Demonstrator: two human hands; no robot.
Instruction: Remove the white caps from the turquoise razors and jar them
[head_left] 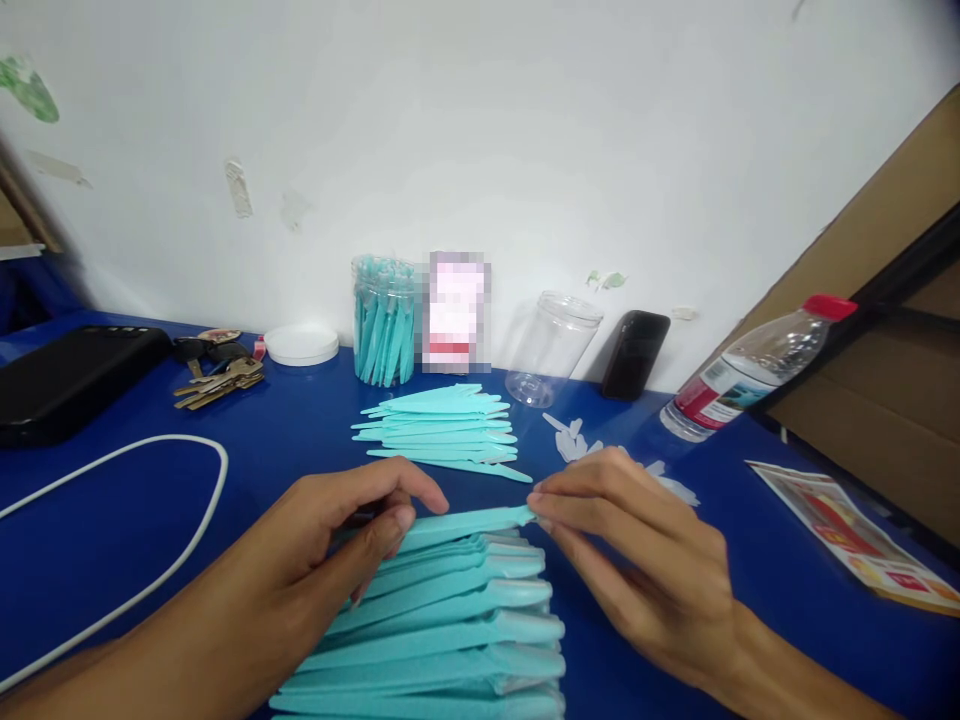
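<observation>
- Over a blue table [292,415], a slim turquoise piece [469,521] spans two bare hands, just above the far end of a stack [450,605] of similar pieces.
- The right hand [637,550] pinches the narrow right tip between thumb and fingers; the left hand [330,525] holds the other end between thumb and curled fingers, though part of that grip is hidden.
- The piece looks light and thin, probably plastic: fairly stiff along its length, with a smooth surface that may slip between dry fingertips.
- The flat middle appears the surest place to hold; the narrow tip offers little purchase and seems to suit a light pinch. Heavy bending might crease or snap so slender a shape.
- Beyond the fingers lies a loose pile [442,425] of turquoise pieces, with small translucent slips [574,440] scattered just past the right hand.
- A filled jar [385,330] and a see-through jar [551,350] stand near the wall [525,120], limiting forward reach.
- The roomiest stretch of blue spreads left, inside the loop of a white cable [223,470]; on the right, a narrower gap separates the stack from a printed leaflet [855,535]. The table's near edge is out of view.
</observation>
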